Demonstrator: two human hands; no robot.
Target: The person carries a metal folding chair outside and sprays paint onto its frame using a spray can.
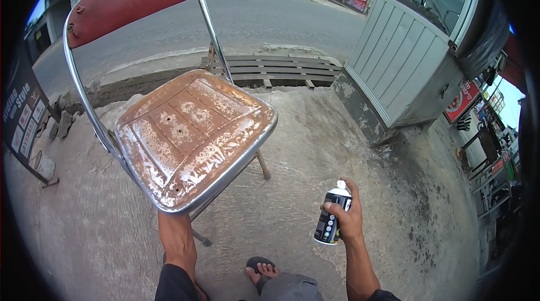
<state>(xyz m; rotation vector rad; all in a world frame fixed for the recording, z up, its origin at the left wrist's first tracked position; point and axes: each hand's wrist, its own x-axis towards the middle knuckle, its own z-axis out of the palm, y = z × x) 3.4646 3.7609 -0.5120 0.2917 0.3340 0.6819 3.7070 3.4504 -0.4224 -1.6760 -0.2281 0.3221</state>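
With my right hand (347,214) wrapped round the spray can (332,214) and the index finger up on the white nozzle, I'm set to spray the rusty chair seat (194,135), which sits up and to the left of that hand, well apart from the can. Left hand goes up under the seat's near edge; I see the forearm (176,239) but the hand itself is hidden, so can't tell how it's closed or what exactly it grips, prob. the frame.

To do it well, imo: bring the can closer before pressing, nozzle aimed at the seat, not at the concrete floor (315,149) between. Keep the can roughly upright as it is now. Sweep side to side across the seat in light passes, don't dwell on one spot or it'll run. Left hand should hold the chair steady and stay below the rim, out of the mist. The red backrest (129,0), beyond the seat from both hands, could catch overspray, so angle down. My sandalled foot (260,270) sits just below the can, keep spray off it.
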